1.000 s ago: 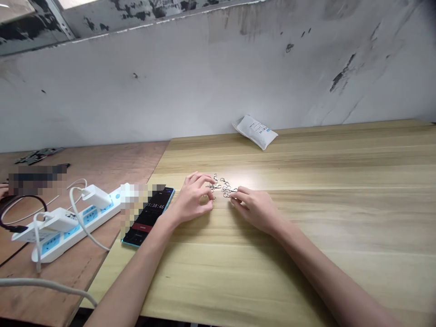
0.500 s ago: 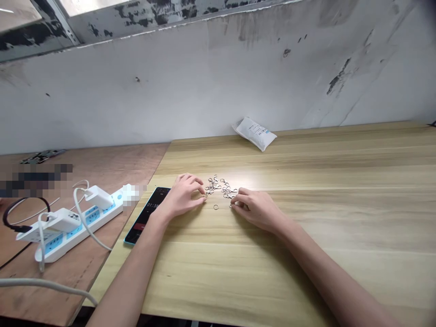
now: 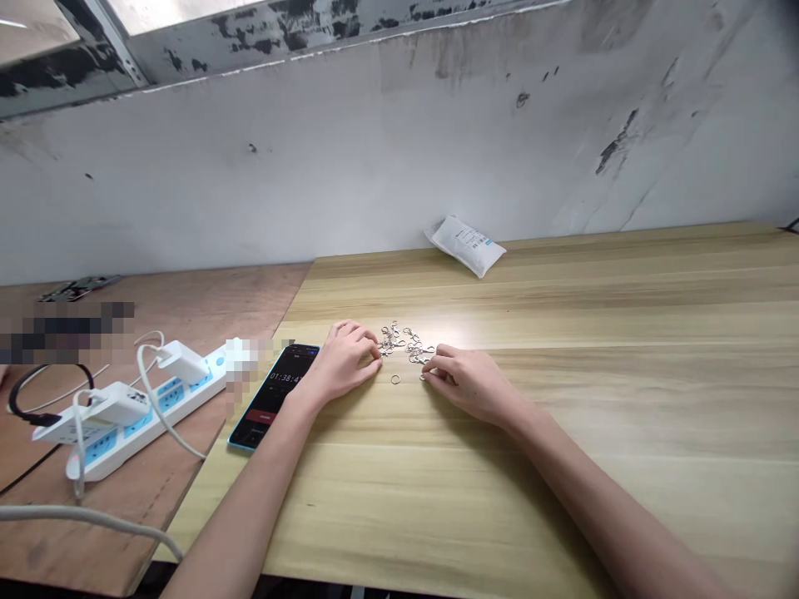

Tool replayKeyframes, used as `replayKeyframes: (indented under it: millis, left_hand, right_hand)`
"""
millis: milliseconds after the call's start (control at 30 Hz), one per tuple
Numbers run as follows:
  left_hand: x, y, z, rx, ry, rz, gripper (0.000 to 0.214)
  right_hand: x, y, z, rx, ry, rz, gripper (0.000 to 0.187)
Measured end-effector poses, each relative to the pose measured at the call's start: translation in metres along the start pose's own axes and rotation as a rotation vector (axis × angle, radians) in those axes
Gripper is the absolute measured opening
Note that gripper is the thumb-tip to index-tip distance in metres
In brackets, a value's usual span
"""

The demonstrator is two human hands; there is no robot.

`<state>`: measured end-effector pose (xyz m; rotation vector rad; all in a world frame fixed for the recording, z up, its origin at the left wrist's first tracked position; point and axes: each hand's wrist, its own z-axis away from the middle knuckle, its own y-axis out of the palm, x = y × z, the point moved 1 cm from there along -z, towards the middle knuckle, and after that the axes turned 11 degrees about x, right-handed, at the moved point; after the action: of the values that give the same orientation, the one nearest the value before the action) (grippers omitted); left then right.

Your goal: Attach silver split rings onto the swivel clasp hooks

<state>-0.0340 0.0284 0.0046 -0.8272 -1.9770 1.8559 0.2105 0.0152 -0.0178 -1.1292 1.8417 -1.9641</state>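
At the left edge of a small pile of silvery lobster clasps (image 3: 394, 339), my left hand (image 3: 348, 359) has its thumb and index finger closed together on a clasp that the fingertips mostly hide. My right hand (image 3: 465, 378) pinches a small metal ring (image 3: 423, 377) against the table, just below a second group of clasps (image 3: 419, 353). Between the two hands a loose metal ring (image 3: 395, 379) lies flat on the wood.
A phone (image 3: 275, 395) with a running timer lies under my left wrist. A white power strip (image 3: 156, 408) with chargers and cables stands on the lower brown board (image 3: 205, 299) at left. Near the wall (image 3: 349, 166) rests a white plastic packet (image 3: 468, 245) on the wooden table (image 3: 593, 333).
My left hand has shifted slightly right, and its thumb and index finger have closed at the clasps. My right hand keeps its pinch in the same spot.
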Motion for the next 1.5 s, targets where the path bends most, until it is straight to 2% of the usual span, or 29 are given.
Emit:
replayKeyframes:
  millis: [200,367,467,567,833,933,1000,1133,1233,1367,1500]
  left_hand:
    - [-0.001,0.003,-0.002,-0.016,-0.02,0.082,0.012]
    - [-0.02,0.004,-0.007,-0.068,-0.052,0.548,0.011]
    - [-0.033,0.009,-0.009,-0.04,-0.043,0.806,0.016]
    - [-0.038,0.015,-0.012,-0.063,-0.059,0.973,0.017]
    - [-0.042,0.021,-0.015,-0.056,-0.095,1.143,0.021]
    - [-0.044,0.02,-0.014,-0.062,-0.111,1.119,0.021]
    - [-0.045,0.018,-0.012,-0.09,-0.092,1.005,0.018]
    - [-0.046,0.013,-0.01,-0.228,0.083,0.584,0.015]
    - [-0.047,0.013,-0.01,-0.29,0.214,0.363,0.015]
    - [-0.049,0.013,-0.01,-0.336,0.276,0.268,0.015]
    - [-0.052,0.011,-0.01,-0.326,0.303,0.297,0.014]
  right_hand:
    - [-0.002,0.001,0.0,-0.04,0.007,-0.014,0.024]
    - [0.004,0.002,-0.003,-0.16,0.021,-0.121,0.025]
    - [0.012,0.003,-0.004,-0.163,0.014,-0.177,0.028]
    - [0.017,0.005,-0.005,-0.15,-0.021,-0.232,0.024]
    - [0.019,0.008,-0.005,-0.193,-0.027,-0.274,0.023]
    - [0.019,0.006,-0.005,-0.182,-0.03,-0.343,0.021]
    - [0.017,0.006,-0.005,-0.154,-0.012,-0.4,0.023]
    - [0.015,0.006,-0.005,-0.098,-0.006,-0.552,0.027]
    - [0.015,0.005,-0.004,-0.061,-0.025,-0.691,0.025]
    - [0.018,0.001,-0.003,0.003,-0.018,-0.767,0.025]
    - [0.018,-0.002,-0.003,0.014,-0.003,-0.726,0.026]
